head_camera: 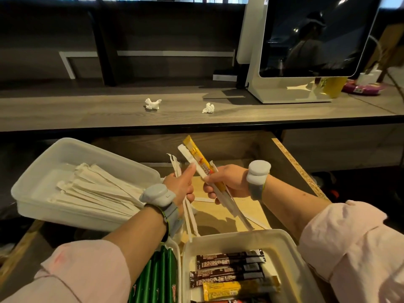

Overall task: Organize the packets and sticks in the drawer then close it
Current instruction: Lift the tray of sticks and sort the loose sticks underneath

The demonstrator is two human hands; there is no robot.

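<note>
Drawer (299,169) is open under the bench (87,110) edge, its raw chipboard right rim exposed and running diagonally toward the right forearm. Both hands are over the bare plywood floor of the drawer, mid-gap between the trays.

Left hand (182,186) is closed around a bunch of white paper-wrapped sticks (188,217), thumb up; their lower ends hang down toward the front trays. Right hand (227,182) grips a mixed bundle: a yellow packet (195,153) beside a white stick (185,155), tips pointing up and away, tails pointing down to the drawer floor.

Left tray (32,182), translucent, sits tilted at the back left and holds a fan of white sticks. The front right tray (290,254) holds dark brown and yellow packets. A tray with green packets (156,278) sits just beside it, mostly hidden by the left forearm.

Loose sticks lie on the drawer floor between the hands and the front trays. Open floor is narrow, boxed in by three trays and the right rim.

Two crumpled tissues (153,103) and a monitor (312,36) sit on the bench, well clear.
</note>
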